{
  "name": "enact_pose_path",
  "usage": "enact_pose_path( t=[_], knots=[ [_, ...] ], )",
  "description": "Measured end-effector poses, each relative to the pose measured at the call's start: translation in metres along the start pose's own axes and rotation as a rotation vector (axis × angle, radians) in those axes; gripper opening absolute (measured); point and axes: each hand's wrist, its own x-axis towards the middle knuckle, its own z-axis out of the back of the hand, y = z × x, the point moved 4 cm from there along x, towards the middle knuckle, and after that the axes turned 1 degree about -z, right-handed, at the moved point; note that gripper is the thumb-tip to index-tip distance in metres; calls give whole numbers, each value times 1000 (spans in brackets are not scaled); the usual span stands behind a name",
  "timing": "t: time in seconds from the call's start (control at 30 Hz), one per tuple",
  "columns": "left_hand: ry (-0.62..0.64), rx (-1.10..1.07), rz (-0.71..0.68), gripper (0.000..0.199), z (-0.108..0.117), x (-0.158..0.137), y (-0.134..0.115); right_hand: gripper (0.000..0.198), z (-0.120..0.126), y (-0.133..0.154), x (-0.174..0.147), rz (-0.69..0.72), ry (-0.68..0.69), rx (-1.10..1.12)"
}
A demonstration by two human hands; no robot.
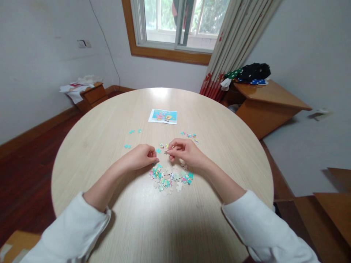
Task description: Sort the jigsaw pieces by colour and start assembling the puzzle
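Plain room, white walls point(41, 73), window point(178, 22) at the back; round table point(90, 146), pale wood-look top. Contents, left to right:

Small cabinet point(94, 95), off the table, papers point(75, 95) on top.

Teal pieces point(127, 146): a few jigsaw bits, lying well apart from the pile.

Left hand point(144, 156): low over the table, fingers curled in, thumb forward, just beside the pile; whether anything is held cannot be told.

Picture card point(164, 117): flat, toward the far side, teal with cartoon figures. Probably thin paper, prone to creasing; best lifted by an edge.

Puzzle pile point(164, 181): many small pieces, spread nearer the body than the hands; some coloured, others pale. Judged light and fairly stiff; thin, so awkward to raise off a smooth top. A fingernail under one side should serve. Narrow tabs look the weak point and may bend if squeezed; grip across the broad body.

Puzzle piece point(166, 152): one, small, above the table at the right fingertips; a light pinch ought to suffice.

Right hand point(183, 150): thumb and fingertip closed on that piece, other fingers curled.

Mixed-colour pieces point(189, 135): small group, just beyond the right hand.

Curtain point(236, 40), patterned; then wooden cabinet point(274, 95) bearing heaped cloth point(255, 72).
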Motion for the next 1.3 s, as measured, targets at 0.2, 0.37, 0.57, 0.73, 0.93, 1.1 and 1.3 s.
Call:
enact_pose_path(
  t=[0.2, 0.37, 0.57, 0.73, 0.93, 1.1, 1.3],
  knots=[
    [253, -74, 77, 20, -9, -4, 0, 19, 5, -7, 8, 53, -78, 126],
    [454, -152, 78, 20, -16, -10, -10, 20, 7, -11, 11, 103, -84, 116],
    [490, -156, 62, 17, -15, -11, -9, 30, 8, -12, 9, 85, -44, 122],
    [446, -89, 28, 13, -10, -10, -6, 24, 17, -15, 13, 123, -114, 58],
    [431, -50, -14, 9, -10, -10, -9, 18, 36, -18, 19, 184, -325, -94],
    [68, -151, -20, 23, -1, -1, -9, 16, 19, -12, 14, 222, -205, -68],
    [36, -256, -84, 29, -3, 0, -17, 10, -2, -11, 10, 233, -95, -80]
  ],
)
